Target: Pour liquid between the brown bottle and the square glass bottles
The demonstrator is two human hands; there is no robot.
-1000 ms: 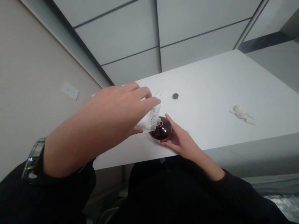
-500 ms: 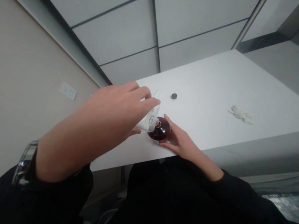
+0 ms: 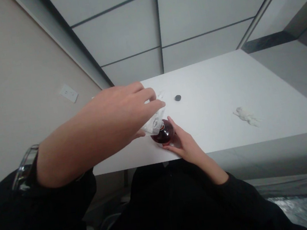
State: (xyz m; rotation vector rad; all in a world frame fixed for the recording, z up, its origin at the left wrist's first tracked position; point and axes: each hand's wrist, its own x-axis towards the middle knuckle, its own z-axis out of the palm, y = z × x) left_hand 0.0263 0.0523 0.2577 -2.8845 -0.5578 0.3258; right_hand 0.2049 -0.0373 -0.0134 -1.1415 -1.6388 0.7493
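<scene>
My left hand [image 3: 130,108] is closed on a white, see-through spouted pouch [image 3: 154,126], much of which the hand hides. The pouch is tilted, and its spout points down at the mouth of a dark red-brown bottle [image 3: 163,136]. Whether liquid is flowing is too small to make out. The round bottle stands upright near the front of the white table [image 3: 207,96]. From the right, my right hand [image 3: 187,144] grips the bottle's side, thumb at the far side and fingers at the near side.
A small dark grey cap [image 3: 178,97] lies on the table beyond the bottle. Farther right is a crumpled white tissue [image 3: 246,116]. White panelled doors [image 3: 132,38] border the table's back, and a wall with a socket [image 3: 69,93] rises at the left.
Both hands, the pouch and the bottle keep almost the same positions. The whole view has shifted very slightly.
</scene>
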